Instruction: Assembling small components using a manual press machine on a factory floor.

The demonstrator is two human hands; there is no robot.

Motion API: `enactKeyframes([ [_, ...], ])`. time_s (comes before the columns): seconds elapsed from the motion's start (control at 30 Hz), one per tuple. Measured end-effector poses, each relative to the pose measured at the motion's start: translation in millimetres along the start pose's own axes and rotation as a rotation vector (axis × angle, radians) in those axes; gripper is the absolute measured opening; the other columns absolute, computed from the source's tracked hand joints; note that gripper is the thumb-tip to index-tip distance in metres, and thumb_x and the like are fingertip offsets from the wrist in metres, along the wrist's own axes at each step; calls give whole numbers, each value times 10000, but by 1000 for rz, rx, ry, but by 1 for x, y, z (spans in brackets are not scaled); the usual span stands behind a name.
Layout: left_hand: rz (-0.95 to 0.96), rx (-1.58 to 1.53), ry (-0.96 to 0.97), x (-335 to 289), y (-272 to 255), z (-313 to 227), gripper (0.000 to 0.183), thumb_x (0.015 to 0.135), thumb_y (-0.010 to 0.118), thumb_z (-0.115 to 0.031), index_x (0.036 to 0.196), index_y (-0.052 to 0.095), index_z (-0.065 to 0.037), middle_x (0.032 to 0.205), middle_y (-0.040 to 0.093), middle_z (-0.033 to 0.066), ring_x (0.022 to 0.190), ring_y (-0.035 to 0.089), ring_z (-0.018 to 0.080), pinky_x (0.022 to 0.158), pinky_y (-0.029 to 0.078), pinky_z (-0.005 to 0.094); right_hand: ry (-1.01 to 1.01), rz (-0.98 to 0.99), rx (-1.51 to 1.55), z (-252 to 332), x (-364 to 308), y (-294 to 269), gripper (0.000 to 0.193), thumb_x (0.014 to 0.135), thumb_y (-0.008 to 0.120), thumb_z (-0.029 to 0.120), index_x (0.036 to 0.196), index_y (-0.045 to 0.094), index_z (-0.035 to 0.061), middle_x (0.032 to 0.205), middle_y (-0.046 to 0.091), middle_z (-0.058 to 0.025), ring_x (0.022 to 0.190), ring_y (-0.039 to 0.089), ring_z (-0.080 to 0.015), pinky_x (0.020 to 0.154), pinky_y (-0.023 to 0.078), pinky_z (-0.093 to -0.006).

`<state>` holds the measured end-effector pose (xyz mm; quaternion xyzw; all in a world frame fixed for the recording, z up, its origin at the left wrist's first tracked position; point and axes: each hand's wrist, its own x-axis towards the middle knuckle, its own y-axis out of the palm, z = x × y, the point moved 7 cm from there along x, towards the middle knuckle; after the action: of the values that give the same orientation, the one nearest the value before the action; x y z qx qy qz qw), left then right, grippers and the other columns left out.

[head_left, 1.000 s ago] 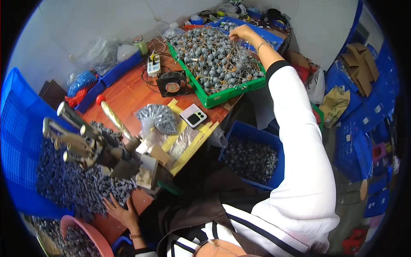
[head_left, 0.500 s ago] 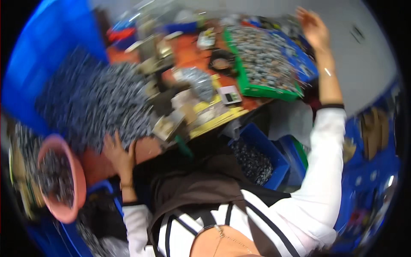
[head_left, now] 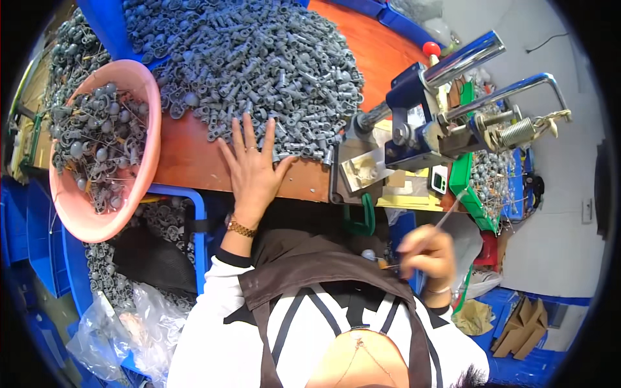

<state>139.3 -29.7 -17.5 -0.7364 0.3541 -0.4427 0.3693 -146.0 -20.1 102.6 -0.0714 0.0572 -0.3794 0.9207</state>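
My left hand (head_left: 255, 171) lies flat with spread fingers on the orange tabletop (head_left: 187, 152), its fingertips against a heap of small grey plastic fittings (head_left: 278, 64). Near my apron, right of centre, my right hand (head_left: 428, 255) is closed around a thin metal rod (head_left: 451, 212) that slants up and to the right. A small grey ball (head_left: 369, 254) and an orange bit show beside its lower end; whether they join the rod I cannot tell. Motion blurs these fingers somewhat.
A lever press (head_left: 420, 123) with a spring and red knob stands right of the heap. At left, a pink basin (head_left: 155, 123) holds grey ball-ended parts. Beyond the press is a green tray (head_left: 460, 173) of mixed parts. Plastic bags (head_left: 155, 326) lie lower left.
The view has swung, bringing the press into sight. My right hand has come down from the far upper right to near my apron, now gripping a thin rod. My left stays by the heap.
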Motion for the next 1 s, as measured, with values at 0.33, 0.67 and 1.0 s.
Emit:
enactKeyframes([
  [0.33, -31, -41, 64, 0, 10, -2, 786, 794, 599, -565, 1418, 365, -148, 1525, 142, 191, 1413, 93, 371, 1069, 97, 645, -165, 233, -321, -42, 93, 78, 204, 879, 605, 93, 708, 625, -16, 603, 613, -71, 540, 596, -125, 508, 451, -241],
  [0.67, -560, -307, -160, -20, -15, 41, 352, 870, 600, -168, 1171, 567, 12, 1262, 523, 183, 1203, 448, 344, 1034, 318, 429, -431, 135, -682, -74, 82, 68, 229, 872, 629, 108, 680, 599, -14, 569, 578, -74, 474, 533, -185, 463, 397, -290],
  [1.0, -429, -96, -295, -4, -21, 88, 280, 829, 591, -89, 1087, 603, 20, 1117, 598, 171, 1045, 524, 349, 939, 395, 430, -313, 23, -455, -79, 87, 51, 250, 854, 642, 105, 656, 545, -13, 538, 492, -131, 467, 528, -230, 455, 376, -323],
])
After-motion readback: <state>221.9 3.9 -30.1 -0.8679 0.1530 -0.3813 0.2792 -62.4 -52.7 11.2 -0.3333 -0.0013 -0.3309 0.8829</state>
